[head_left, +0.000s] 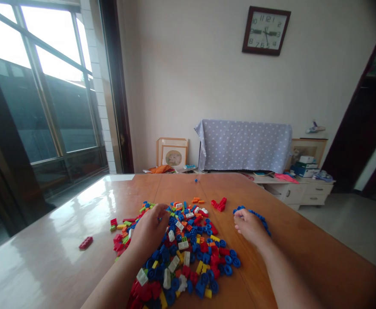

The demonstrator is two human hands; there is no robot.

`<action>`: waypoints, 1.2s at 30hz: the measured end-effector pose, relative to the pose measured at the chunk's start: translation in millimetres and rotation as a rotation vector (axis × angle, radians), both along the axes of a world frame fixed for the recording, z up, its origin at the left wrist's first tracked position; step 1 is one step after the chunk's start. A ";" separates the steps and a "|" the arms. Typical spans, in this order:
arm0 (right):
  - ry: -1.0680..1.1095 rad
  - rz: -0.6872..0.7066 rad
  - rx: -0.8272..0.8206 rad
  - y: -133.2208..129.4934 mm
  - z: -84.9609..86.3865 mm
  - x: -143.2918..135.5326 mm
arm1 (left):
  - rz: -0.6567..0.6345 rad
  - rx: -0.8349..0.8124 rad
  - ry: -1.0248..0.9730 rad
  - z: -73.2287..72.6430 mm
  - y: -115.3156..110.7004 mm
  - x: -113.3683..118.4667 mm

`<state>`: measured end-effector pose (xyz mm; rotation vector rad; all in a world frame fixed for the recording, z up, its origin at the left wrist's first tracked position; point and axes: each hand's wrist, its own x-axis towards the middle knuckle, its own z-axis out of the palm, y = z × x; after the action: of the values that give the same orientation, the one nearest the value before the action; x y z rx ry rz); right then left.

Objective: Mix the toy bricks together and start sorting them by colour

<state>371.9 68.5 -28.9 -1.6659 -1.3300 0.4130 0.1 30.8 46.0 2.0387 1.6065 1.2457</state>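
Observation:
A large pile of red, blue, yellow, white, green and orange building pieces (183, 245) covers the middle of the wooden table (252, 266). Over the pile's left back part is my left hand (154, 223), its fingers curled down among the pieces; whether they grip one is hidden. To the right of the pile, my right hand (245, 223) is closed at the near left end of a curved row of blue pieces (262, 218). What its fingertips hold is too small to make out.
A dark red brick (85, 243) lies apart at the left. Behind the pile are joined red bricks (219, 204), orange pieces (197, 200) and a small blue piece (196, 180). Beyond the table stands a white cabinet (303, 193) with a dotted cloth (245, 146) above.

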 end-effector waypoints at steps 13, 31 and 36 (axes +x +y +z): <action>-0.169 0.395 -0.045 -9.6 -1.2 -64.7 | 0.058 -0.069 0.176 -6.1 6.3 -6.1; -0.432 0.275 -0.202 -13.4 8.8 -68.6 | -0.084 -0.023 0.347 -6.4 0.0 4.6; -0.420 0.287 -0.212 -12.9 7.9 -68.9 | -0.091 0.011 0.346 -6.3 -0.8 4.8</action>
<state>303.0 55.6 -21.0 -1.8048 -1.9051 0.3944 4.9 30.0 39.7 2.4079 1.6230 0.9086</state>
